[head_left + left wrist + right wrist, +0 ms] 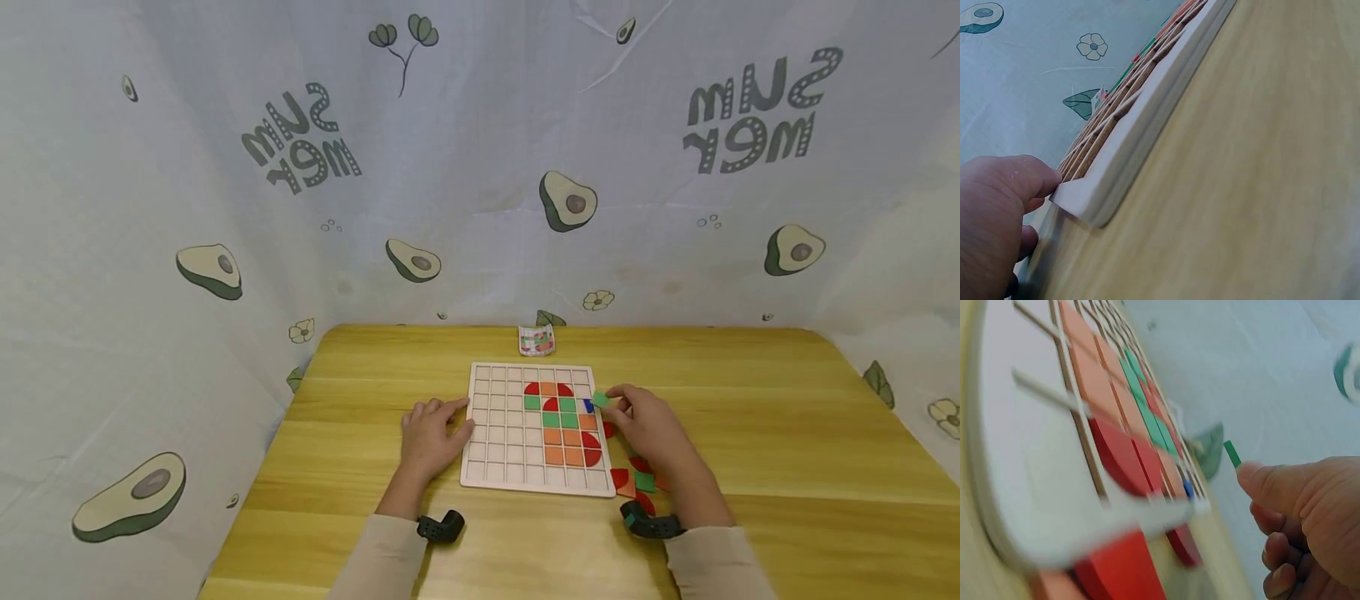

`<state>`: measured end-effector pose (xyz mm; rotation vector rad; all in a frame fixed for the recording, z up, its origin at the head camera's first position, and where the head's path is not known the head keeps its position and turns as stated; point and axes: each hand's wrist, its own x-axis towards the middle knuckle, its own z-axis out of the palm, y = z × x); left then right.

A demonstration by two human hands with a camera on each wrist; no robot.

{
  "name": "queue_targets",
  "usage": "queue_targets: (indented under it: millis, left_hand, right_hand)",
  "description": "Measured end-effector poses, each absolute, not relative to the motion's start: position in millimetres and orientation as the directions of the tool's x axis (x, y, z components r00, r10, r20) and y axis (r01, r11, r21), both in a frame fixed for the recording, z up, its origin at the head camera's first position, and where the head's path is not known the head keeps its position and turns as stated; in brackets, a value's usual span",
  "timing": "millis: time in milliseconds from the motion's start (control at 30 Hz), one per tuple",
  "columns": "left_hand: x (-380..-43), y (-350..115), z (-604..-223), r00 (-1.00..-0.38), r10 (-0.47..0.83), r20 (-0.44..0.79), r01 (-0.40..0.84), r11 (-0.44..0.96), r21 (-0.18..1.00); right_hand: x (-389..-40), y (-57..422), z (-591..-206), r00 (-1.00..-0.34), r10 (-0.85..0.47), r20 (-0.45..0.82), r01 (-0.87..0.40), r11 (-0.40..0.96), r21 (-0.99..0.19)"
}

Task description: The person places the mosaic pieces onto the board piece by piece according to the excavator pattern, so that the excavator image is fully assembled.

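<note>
A white grid board [502, 475] lies on the table, its right half partly filled with orange and green squares and red quarter-round tiles [591, 450]. My right hand [647, 423] pinches a green square tile [602, 399] above the board's right edge, beside a small blue tile [588, 406]. In the right wrist view that green tile [1232, 454] shows edge-on between thumb and fingers. My left hand [433, 437] rests at the board's left edge. Its thumb touches the board's corner [1079, 199] in the left wrist view, the fingers lying loosely.
Loose red, orange and green tiles [643, 482] lie on the table right of the board, partly under the right forearm. A small printed pattern card [536, 341] stands at the table's back edge [420, 327]. Behind hangs a curtain [480, 150] with avocado prints.
</note>
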<state>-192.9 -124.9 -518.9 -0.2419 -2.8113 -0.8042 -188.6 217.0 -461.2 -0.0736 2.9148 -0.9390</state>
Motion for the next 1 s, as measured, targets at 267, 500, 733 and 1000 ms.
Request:
queue_targets:
  millis: [267, 500, 733, 1000]
  left_hand:
    - [-194.2, -124.3, -520.9, -0.970, 0.095, 0.225, 0.198, 0.845, 0.496]
    - [-194.3, -123.6, -521.8, -0.969, 0.093, 0.230, 0.199, 0.844, 0.499]
    - [-193.5, -122.9, -520.4, -0.966, 0.095, 0.242, 0.208, 0.840, 0.501]
    - [-192.6, -123.3, -518.9, -0.969, 0.094, 0.228, 0.199, 0.843, 0.499]
  right_hand:
    - [-186.2, 166.2, -471.3, -0.975, -0.223, -0.016, -0.174, 0.799, -0.576]
    - [-186.9, 147.9, -478.4, -0.968, -0.250, -0.006, -0.206, 0.808, -0.552]
    - [-186.3, 140.5, -484.9, -0.970, -0.243, 0.010, -0.213, 0.828, -0.519]
    - [-185.4, 133.3, -489.3, -0.977, -0.211, 0.027, -0.196, 0.843, -0.500]
